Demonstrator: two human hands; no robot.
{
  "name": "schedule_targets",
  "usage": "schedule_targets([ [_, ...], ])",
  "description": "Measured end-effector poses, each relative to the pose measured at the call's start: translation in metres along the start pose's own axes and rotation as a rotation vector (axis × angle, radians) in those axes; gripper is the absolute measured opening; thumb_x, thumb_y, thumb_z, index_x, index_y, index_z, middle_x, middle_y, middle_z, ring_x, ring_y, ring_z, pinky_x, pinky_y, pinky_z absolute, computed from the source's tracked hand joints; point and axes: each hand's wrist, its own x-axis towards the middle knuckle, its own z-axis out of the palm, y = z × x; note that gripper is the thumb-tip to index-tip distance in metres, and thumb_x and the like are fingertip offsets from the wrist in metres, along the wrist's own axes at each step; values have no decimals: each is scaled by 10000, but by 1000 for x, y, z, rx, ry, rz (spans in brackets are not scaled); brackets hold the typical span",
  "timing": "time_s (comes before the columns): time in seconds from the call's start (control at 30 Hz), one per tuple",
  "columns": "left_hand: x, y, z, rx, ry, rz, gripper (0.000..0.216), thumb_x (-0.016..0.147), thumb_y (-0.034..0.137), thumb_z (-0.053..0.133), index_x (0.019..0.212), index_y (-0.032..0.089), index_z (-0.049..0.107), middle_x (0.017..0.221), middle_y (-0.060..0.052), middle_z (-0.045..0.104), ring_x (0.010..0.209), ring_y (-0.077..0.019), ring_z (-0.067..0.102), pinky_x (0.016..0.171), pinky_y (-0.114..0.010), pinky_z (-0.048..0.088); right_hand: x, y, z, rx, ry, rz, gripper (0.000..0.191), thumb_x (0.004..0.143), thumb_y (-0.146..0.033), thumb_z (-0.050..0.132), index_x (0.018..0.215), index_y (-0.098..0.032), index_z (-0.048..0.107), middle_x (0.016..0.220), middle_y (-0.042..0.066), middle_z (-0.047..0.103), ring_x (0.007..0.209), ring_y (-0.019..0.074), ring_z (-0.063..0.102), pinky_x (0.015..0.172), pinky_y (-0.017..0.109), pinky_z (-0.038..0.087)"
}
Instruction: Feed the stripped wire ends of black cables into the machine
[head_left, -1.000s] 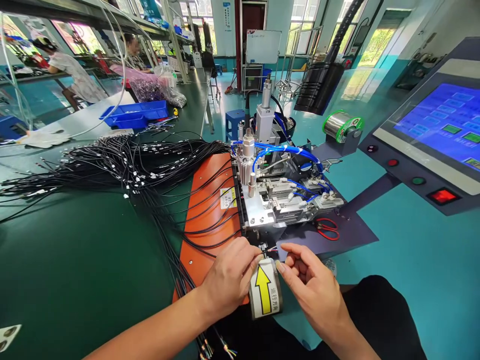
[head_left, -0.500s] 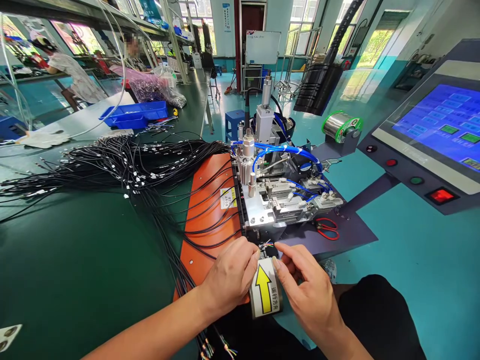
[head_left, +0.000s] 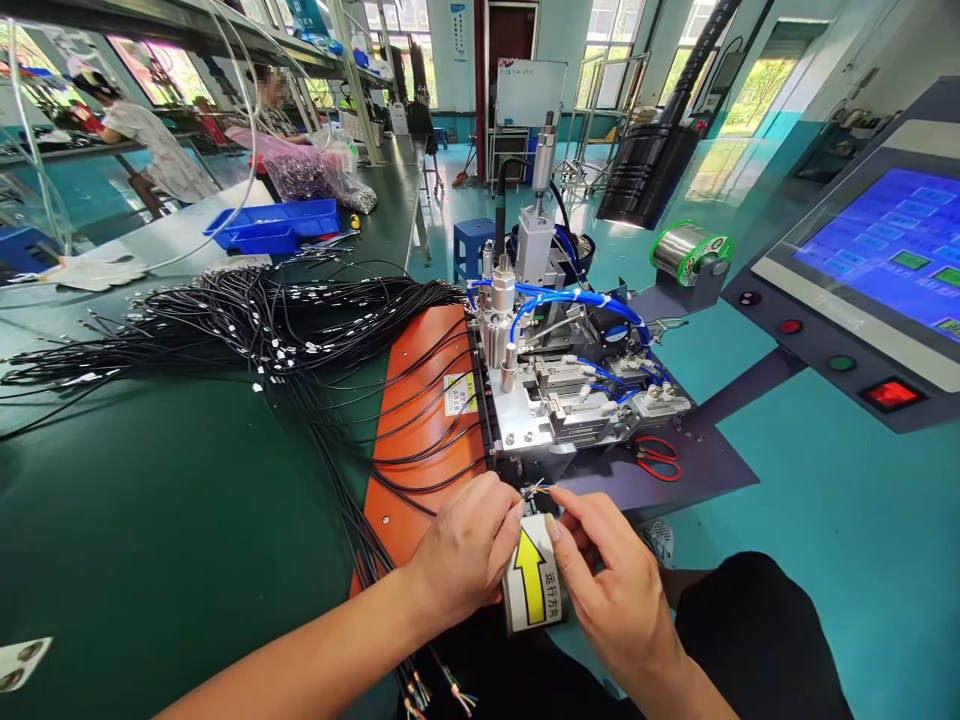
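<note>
My left hand is closed, with thumb and bent fingers pressed together around a black cable end that they mostly hide. Thin coloured wires fan out of it just past the fingertips. My right hand has its index fingertip at those wires, its thumb lower down and its other fingers curled; the grip is partly hidden. Between the hands is a curved metal piece with a yellow arrow label. Right behind stands a machine with metal cylinders and blue air hoses. Black cables lie across its orange plate into its edge.
A large bundle of black cables covers the green table. Red-handled scissors lie right of the machine. A solder spool, a control panel with a blue screen and a blue tray surround the area. Two people sit far left.
The whole view has shifted slightly. My hands keep nearly the same pose at the cable end, with the right fingers still at the coloured wires.
</note>
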Motion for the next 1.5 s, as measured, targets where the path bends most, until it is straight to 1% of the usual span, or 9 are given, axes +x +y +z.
schedule_targets([
  [0.2,0,1,1,12,5,9,257,1018,233,367,855,178,558,793,-43,544,738,-174,505,663,-308,440,0,-1,1,-23,12,-34,301,982,-220,479,1253,-190,605,926,61,587,718,163,603,703,298,517],
  [0.37,0,0,2,21,3,23,249,1010,221,380,840,174,556,791,-45,540,742,-177,507,666,-308,444,2,-1,1,-24,32,-22,270,979,-231,491,1210,-201,630,915,64,599,739,173,609,708,301,523],
  [0.53,-1,-1,2,26,7,33,251,1010,215,378,839,167,555,789,-42,539,739,-177,505,660,-307,441,4,-3,2,-4,51,-5,236,974,-233,507,1159,-202,650,892,57,606,727,168,613,674,285,523],
  [0.7,-1,-1,2,38,3,38,247,1008,212,382,841,165,558,794,-47,542,746,-180,505,667,-311,441,6,-2,4,3,78,-15,225,963,-222,514,1133,-196,659,911,62,616,733,167,621,674,279,529],
  [0.97,-1,-1,2,36,22,50,239,1002,211,388,821,177,540,776,-38,534,727,-171,496,651,-298,441,8,1,3,31,67,66,197,960,-277,535,1087,-215,673,916,47,627,723,160,615,655,277,519],
  [1.13,-1,-2,3,20,26,40,221,1000,210,391,840,182,541,778,-35,534,725,-170,498,650,-298,435,9,4,2,1,115,146,198,953,-326,548,1028,-210,691,895,49,646,708,167,614,642,286,515],
  [1.23,-1,-2,3,17,24,31,219,1002,215,394,845,179,543,787,-37,538,730,-171,500,655,-301,434,9,4,3,1,78,168,217,958,-344,543,1021,-213,705,903,56,666,743,181,632,661,287,519],
  [1.37,-1,-1,2,16,18,27,216,1001,216,398,851,176,548,794,-41,541,740,-173,505,661,-303,438,7,-1,3,30,40,161,229,971,-336,532,1068,-232,712,931,55,676,782,184,644,680,277,521],
  [1.5,-1,-1,2,27,24,37,228,1003,216,393,832,179,539,782,-36,535,732,-169,495,649,-298,434,5,-5,4,16,60,85,238,978,-294,517,1106,-210,700,922,66,668,777,181,637,713,288,519],
])
